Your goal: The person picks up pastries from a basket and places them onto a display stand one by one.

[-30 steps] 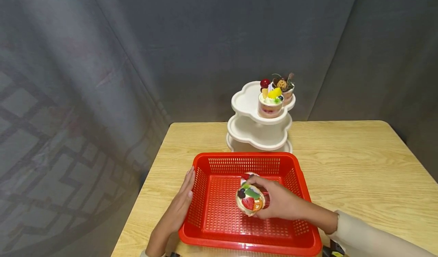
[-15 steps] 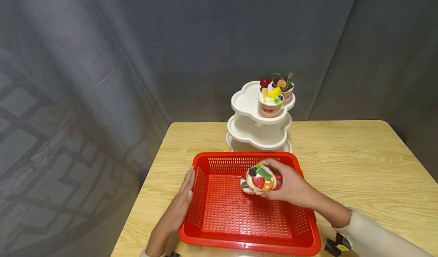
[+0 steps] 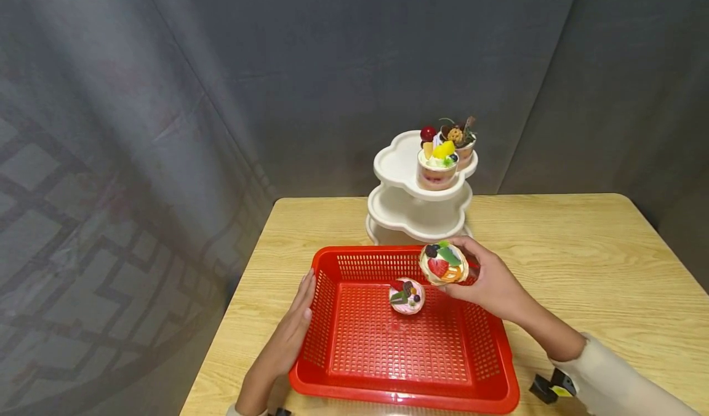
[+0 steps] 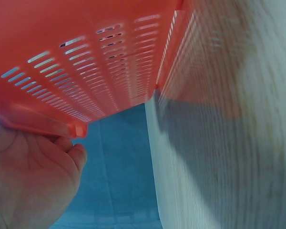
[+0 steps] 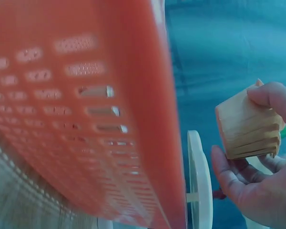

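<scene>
My right hand [image 3: 493, 284] grips a fruit tart [image 3: 442, 264] above the back right part of the red basket [image 3: 399, 394]. Strawberry, dark berries, an orange piece and green leaves top the tart. Its tan, ridged side [image 5: 248, 124] shows between thumb and fingers in the right wrist view. A second tart [image 3: 407, 297] with pink cream and berries sits upright on the basket floor. Along the basket's left rim lies my left hand [image 3: 288, 339], fingers straight against the outside; the left wrist view shows this hand [image 4: 33, 176] at the rim.
Behind the basket stands a white three-tier stand [image 3: 396, 164]. Its top tier bears a dessert cup with yellow fruit [image 3: 437, 170] and a darker-topped dessert cup [image 3: 464, 148], with a red cherry [image 3: 428, 134] beside them. A grey curtain [image 3: 354, 84] hangs behind the wooden table [image 3: 581, 262].
My right hand has raised the fruit tart from low in the basket toward the back right, uncovering the pink-cream tart. The left hand stays in place.
</scene>
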Demonstrator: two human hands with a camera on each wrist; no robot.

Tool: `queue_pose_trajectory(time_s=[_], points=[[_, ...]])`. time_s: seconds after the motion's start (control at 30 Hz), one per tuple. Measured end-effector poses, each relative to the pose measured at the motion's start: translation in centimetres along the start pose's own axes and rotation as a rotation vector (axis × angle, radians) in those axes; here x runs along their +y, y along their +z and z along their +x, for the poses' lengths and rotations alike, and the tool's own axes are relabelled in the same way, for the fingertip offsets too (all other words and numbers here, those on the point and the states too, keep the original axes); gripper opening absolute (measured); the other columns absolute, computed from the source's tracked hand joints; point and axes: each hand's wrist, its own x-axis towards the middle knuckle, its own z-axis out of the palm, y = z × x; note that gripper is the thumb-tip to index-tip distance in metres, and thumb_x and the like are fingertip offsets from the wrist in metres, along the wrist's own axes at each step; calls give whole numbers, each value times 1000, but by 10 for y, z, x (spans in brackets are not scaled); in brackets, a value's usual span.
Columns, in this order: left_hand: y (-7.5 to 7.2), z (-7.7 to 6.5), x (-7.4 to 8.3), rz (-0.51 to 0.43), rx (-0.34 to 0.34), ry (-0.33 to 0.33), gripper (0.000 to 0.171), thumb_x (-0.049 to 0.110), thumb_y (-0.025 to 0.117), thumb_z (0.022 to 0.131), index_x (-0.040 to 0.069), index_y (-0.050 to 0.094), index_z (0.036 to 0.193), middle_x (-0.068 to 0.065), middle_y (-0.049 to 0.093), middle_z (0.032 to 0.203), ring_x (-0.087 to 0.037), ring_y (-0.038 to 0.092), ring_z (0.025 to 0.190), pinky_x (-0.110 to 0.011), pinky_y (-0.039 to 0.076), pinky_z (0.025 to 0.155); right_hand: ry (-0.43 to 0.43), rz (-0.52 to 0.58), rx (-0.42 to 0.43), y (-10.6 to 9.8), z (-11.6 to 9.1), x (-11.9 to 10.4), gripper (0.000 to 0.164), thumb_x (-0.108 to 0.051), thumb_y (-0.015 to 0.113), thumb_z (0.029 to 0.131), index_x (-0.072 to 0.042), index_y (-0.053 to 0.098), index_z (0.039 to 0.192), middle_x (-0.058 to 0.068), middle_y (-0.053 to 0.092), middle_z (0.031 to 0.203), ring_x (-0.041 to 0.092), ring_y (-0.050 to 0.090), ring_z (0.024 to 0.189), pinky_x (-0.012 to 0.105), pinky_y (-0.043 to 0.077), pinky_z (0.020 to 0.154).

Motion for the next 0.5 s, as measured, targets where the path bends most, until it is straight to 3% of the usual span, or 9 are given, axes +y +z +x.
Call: queue_pose_trajectory(time_s=[0.2,0.5], points=[[0,1,0,-6,2,12,59,8,31,109,12,9,164,-3,1,171,-28,0,157,-26,14,115,12,-27,24,-6,1,3,72,-3,89,76,-6,52,137,12,63,122,10,64,105,21,55,85],[0,0,-1,4,-3,2,59,10,32,110,13,10,164,-2,1,171,-26,1,157,-35,18,114,69,-21,35,-9,0,5,72,-3,86,79,-2,47,139,19,60,129,19,64,108,22,55,85]])
